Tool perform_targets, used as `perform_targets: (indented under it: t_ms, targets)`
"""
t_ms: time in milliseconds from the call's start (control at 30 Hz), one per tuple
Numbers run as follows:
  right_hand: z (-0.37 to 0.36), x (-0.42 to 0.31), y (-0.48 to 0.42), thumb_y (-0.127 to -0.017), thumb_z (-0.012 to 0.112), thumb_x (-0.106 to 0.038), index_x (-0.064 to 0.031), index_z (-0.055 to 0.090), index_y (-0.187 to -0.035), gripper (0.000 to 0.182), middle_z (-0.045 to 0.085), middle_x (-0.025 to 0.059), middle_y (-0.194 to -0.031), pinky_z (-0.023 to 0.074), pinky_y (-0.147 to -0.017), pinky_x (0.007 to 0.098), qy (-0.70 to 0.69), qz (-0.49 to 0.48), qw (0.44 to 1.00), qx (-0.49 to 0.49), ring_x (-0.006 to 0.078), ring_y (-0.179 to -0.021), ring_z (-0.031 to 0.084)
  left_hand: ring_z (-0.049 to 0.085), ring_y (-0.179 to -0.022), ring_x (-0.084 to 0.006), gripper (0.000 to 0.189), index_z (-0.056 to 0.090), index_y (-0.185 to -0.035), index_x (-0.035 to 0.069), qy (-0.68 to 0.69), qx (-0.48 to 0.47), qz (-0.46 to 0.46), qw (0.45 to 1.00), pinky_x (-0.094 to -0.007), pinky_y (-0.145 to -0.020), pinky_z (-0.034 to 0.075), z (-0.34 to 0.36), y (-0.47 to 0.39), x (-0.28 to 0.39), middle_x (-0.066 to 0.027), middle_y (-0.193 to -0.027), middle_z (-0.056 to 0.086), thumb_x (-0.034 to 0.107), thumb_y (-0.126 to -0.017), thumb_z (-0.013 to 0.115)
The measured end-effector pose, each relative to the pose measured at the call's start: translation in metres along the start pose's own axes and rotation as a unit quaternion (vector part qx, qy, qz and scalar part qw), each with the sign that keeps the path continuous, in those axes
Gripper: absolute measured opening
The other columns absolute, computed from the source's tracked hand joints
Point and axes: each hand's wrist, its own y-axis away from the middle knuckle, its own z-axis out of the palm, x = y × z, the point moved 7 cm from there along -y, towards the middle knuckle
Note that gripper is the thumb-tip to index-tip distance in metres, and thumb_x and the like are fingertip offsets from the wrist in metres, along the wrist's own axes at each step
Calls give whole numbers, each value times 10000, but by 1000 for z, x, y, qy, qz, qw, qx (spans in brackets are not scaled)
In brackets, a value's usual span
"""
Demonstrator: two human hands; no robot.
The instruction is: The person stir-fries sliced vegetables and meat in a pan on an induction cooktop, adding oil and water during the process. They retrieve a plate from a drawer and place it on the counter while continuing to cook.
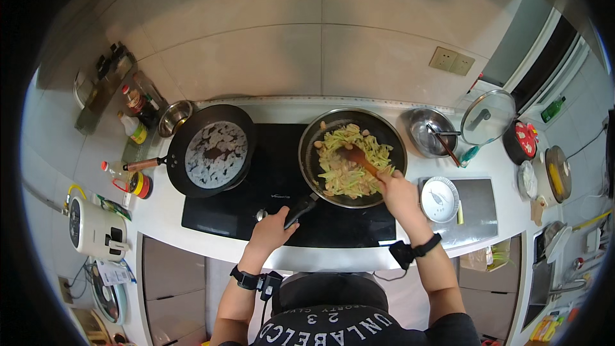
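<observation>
My right hand [398, 192] grips a wooden spatula [355, 154], its blade in the food. Sliced light-green vegetable with pale pieces [343, 175] fills much of a dark frying pan [311, 125] on the right of the black cooktop [274, 163]. The pan's black handle [300, 211] points down to the left, and my left hand [275, 228] is at its end, fingers curled about it. A dark wok [180, 168] with a wooden handle sits on the cooktop's left side, whitish residue inside it.
Bottles [136, 105] and a steel bowl [166, 120] stand left of the wok. On the right are a steel bowl with utensils [423, 129], a glass lid [495, 117], a white fluted dish [435, 216] on a metal board [480, 211], and a red-and-black pot [519, 154]. A white appliance [98, 228] stands far left.
</observation>
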Motion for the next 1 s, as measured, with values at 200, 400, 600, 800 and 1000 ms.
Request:
perform_targets:
  t_ms: [200,400,600,800,1000]
  targets:
    - [-13,-12,3,-843,592,-202,-126,665,-1017,204,623,163,-883,516,-661,436,-38,5,997,-67,348,-764,631,621,-662,-388,340,497,-986,58,-22,13,11,1000,-458,-603,504,3,2,-7,-179,-663,616,333,-837,627]
    - [26,-26,-23,-857,541,-231,-190,634,-1081,246,624,160,-799,520,-602,442,0,-6,1000,-27,326,-685,642,619,-673,-396,337,497,-967,53,-9,6,18,1000,-468,-616,499,0,-2,0,-190,-670,616,335,-836,626]
    - [-1,-14,-29,-864,543,-247,-197,643,-1077,241,607,157,-864,509,-611,441,-3,-8,1000,-5,337,-719,633,618,-676,-399,329,495,-960,52,-6,9,8,1000,-469,-628,499,-2,3,-1,-196,-669,614,332,-840,619]
    - [35,19,-49,-873,536,-251,-175,644,-1076,242,598,163,-883,509,-630,444,31,52,998,-24,342,-756,627,619,-681,-397,328,495,-970,52,-15,12,16,1000,-462,-626,503,-2,1,5,-185,-674,622,324,-839,624]
    - [12,-7,-27,-862,542,-249,-171,644,-1076,250,616,178,-881,513,-655,454,-15,28,999,-30,348,-750,632,621,-683,-394,332,497,-981,50,-17,18,18,1000,-462,-624,500,-2,2,0,-185,-687,627,319,-838,628]
